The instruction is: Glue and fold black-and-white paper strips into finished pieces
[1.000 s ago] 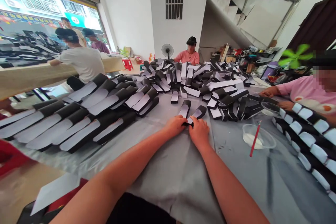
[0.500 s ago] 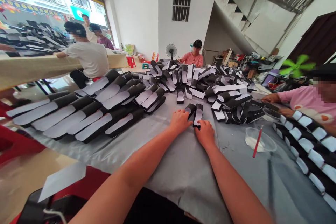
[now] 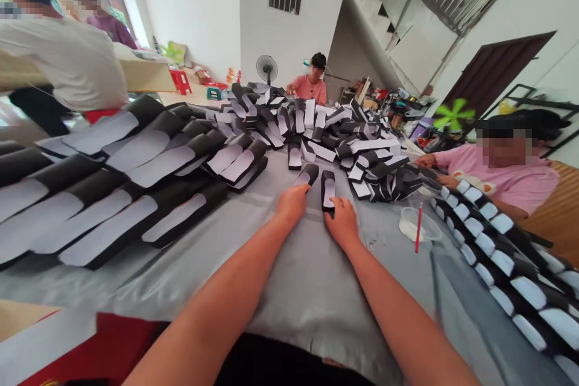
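Note:
My left hand (image 3: 292, 202) is closed around the near end of a black-and-white folded paper piece (image 3: 309, 174), which tilts up to the right. Beside it, my right hand (image 3: 342, 221) grips the lower end of a second folded paper piece (image 3: 328, 184), standing nearly straight away from me. A gap of grey cloth separates the two pieces. Parts of both are covered by my fingers. Just beyond my hands lies a big loose heap of similar paper pieces (image 3: 294, 157).
Overlapping rows of paper pieces (image 3: 136, 157) spread over the left of the grey-covered table (image 3: 312, 289). To the right are a clear bowl (image 3: 432, 230) of white paste with a red stick (image 3: 418, 229) and stacked pieces (image 3: 502, 262). Co-workers sit at the right, far side and left.
My hands have moved apart, and the two paper pieces with them; the left one now tilts more. The camera view has turned and shifted, so the left rows appear larger.

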